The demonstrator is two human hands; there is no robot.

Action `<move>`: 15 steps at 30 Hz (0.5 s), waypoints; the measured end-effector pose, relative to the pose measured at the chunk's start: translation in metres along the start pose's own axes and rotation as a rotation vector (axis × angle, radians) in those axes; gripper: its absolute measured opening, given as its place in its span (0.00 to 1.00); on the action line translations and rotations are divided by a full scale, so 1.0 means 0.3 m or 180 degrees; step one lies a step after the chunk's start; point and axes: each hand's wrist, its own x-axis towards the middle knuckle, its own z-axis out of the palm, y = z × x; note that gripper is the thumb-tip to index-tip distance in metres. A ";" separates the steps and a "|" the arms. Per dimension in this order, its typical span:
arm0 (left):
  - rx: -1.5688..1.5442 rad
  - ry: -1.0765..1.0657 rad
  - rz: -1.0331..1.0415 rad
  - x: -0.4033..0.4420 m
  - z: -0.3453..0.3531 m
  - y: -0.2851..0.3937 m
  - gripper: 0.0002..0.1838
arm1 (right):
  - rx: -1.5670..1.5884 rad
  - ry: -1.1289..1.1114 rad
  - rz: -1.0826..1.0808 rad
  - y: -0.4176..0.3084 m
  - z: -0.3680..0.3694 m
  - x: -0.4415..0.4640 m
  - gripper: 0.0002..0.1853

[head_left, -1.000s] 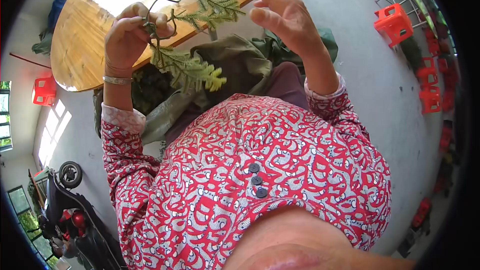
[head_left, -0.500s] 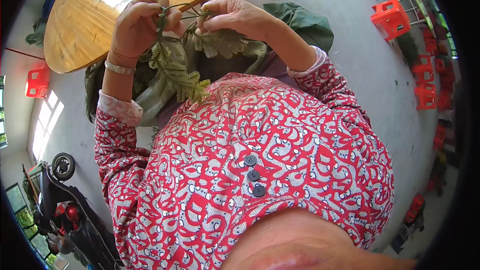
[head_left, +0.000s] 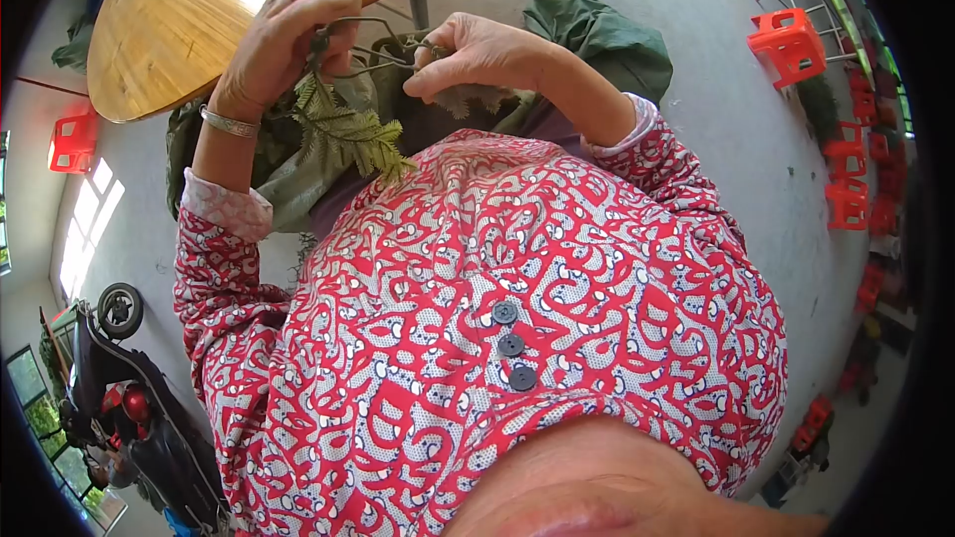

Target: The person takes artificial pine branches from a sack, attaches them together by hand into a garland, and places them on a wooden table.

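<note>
My left hand [head_left: 293, 45], with a silver bracelet at the wrist, is closed around the stem end of a green artificial fir sprig [head_left: 348, 129]. The sprig hangs below the fingers, over my lap. Thin green wire stems [head_left: 383, 22] bend across the gap between both hands. At their other end, my right hand [head_left: 487, 58] pinches the wire between thumb and curled forefinger. Under that hand a greyish-green leafy piece [head_left: 473, 99] shows, partly hidden. Exactly how the wires join inside the fingers is hidden.
A wooden table [head_left: 149, 60] lies just ahead on the left. Green cloth [head_left: 607, 45] is bunched by my lap. Red plastic stools [head_left: 786, 45] stand on the right, another red stool [head_left: 73, 139] at the left. A motorbike [head_left: 149, 418] is parked at lower left.
My hands have drawn slightly apart, and the wire between them shows as a wider loop. The right hand moved a little right and down; the fir sprig shifted slightly up and left.
</note>
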 end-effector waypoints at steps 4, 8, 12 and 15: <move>0.2050 -0.0880 -0.0484 -0.035 0.046 0.004 0.08 | -0.0486 0.0171 -0.0693 0.006 -0.023 -0.005 0.08; 0.1336 -0.0882 -0.0151 -0.105 0.092 -0.080 0.04 | -0.1034 -0.0062 -0.1293 0.005 0.019 -0.050 0.09; 0.0492 -0.0511 -0.0138 -0.185 0.137 -0.076 0.07 | -0.1125 -0.0183 -0.0814 -0.085 0.090 -0.141 0.10; 0.0817 -0.0639 -0.0586 -0.224 0.157 -0.024 0.08 | -0.1724 -0.0381 -0.1122 -0.099 0.081 -0.155 0.09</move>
